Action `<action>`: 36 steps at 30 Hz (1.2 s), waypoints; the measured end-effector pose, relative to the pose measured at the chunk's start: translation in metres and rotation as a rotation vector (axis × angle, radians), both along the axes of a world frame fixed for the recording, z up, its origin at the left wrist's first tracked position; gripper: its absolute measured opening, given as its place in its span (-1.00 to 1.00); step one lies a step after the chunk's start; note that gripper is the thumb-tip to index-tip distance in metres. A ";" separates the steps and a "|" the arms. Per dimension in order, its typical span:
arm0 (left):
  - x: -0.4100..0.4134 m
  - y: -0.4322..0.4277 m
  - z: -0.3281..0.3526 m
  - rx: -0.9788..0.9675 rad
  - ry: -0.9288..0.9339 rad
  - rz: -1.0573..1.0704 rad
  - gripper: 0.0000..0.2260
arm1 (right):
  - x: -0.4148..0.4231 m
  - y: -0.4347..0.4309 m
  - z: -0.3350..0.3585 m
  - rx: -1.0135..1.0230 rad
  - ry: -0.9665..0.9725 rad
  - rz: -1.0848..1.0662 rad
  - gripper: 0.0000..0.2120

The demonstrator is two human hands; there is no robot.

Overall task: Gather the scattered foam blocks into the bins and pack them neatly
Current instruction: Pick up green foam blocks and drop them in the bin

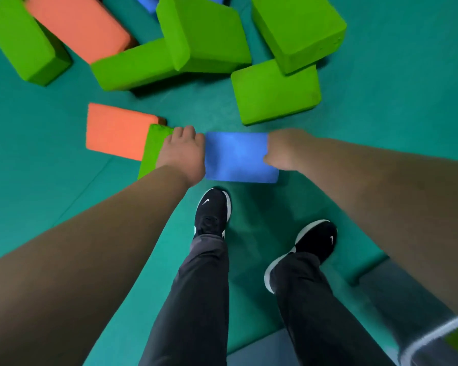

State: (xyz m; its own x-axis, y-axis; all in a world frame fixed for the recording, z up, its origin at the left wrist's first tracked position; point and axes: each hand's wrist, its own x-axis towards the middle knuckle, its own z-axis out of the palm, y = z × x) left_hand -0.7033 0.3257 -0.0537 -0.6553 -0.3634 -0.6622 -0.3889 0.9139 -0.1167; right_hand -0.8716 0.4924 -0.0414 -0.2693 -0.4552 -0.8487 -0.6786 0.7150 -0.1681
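On the floor mat (64,180), left hand (181,154) and right hand (283,150) clasp the blue block (237,157) by its ends, fingers curled. An even squeeze and a level lift are advised.

Blue block (238,157), teal mat (381,101), apparently grey floor (397,294)

a teal padded mat (381,122) covered the floor, with a faint seam (85,191) crossing it diagonally; at lower right lay glossy grey flooring (397,291) with a pale light streak (434,336).
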 end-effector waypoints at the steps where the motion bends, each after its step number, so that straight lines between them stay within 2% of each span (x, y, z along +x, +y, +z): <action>1: 0.005 -0.008 -0.005 -0.029 0.024 0.032 -0.60 | 0.004 -0.010 -0.009 -0.015 0.012 0.020 -0.59; 3: 0.014 -0.021 -0.018 -0.093 0.047 0.117 -0.55 | 0.010 -0.027 -0.026 -0.066 0.038 0.045 -0.68; 5: 0.020 -0.032 -0.033 -0.158 0.034 0.233 -0.39 | 0.015 -0.044 -0.044 -0.091 0.040 0.062 -0.73; 8: 0.024 -0.044 -0.061 -0.224 -0.036 0.490 -0.14 | 0.018 -0.066 -0.069 -0.097 0.045 0.089 -0.64; 11: 0.028 -0.049 -0.084 -0.199 -0.056 0.696 -0.06 | 0.022 -0.081 -0.091 -0.076 0.052 0.138 -0.64; 14: 0.039 -0.051 -0.098 -0.250 -0.029 0.590 -0.15 | 0.028 -0.088 -0.106 0.001 0.067 0.221 -0.68; 16: 0.045 -0.055 -0.104 -0.270 0.014 0.524 -0.18 | 0.033 -0.088 -0.114 0.014 0.110 0.217 -0.64; 21: 0.050 -0.068 -0.095 -0.108 -0.019 0.583 -0.11 | 0.049 -0.085 -0.118 0.076 0.002 -0.058 -0.17; 23: 0.048 -0.070 -0.090 -0.070 -0.018 0.570 -0.11 | 0.050 -0.081 -0.118 0.104 -0.012 -0.084 -0.03; 25: 0.046 -0.067 -0.083 -0.038 -0.034 0.546 -0.09 | 0.051 -0.074 -0.115 0.117 -0.008 -0.028 0.03; 27: 0.044 -0.060 -0.074 -0.017 -0.064 0.493 -0.04 | 0.053 -0.062 -0.109 0.105 0.017 0.041 -0.01; 29: 0.040 -0.049 -0.062 -0.007 -0.080 0.440 0.00 | 0.053 -0.046 -0.099 0.082 0.043 0.024 -0.07; 36: -0.013 0.005 -0.002 0.046 -0.119 0.190 -0.06 | 0.009 0.033 -0.036 0.099 0.054 -0.274 -0.23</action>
